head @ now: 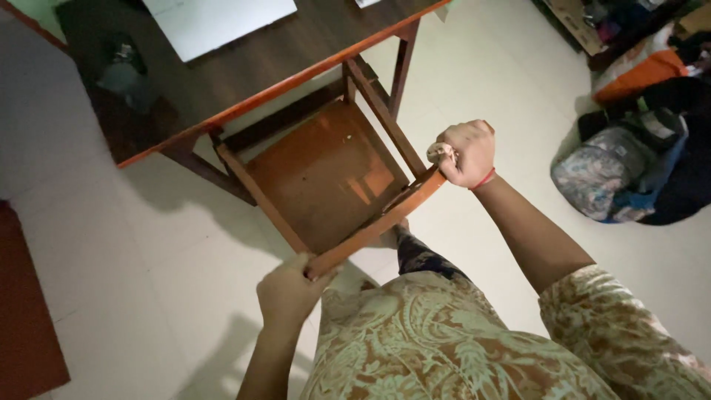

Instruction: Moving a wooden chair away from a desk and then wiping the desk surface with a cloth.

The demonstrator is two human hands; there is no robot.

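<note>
Closest in, both hands grip the top rail of a wooden chair point(326, 174): the left hand point(287, 292) curls shut around its near end, the right hand point(465, 152) fists around the far end. The chair seat sits tucked under the dark desk point(222, 74). A white sheet point(222, 21) lies there, cropped. Bags point(629, 159) heaped right are dim, hard to make out
</note>
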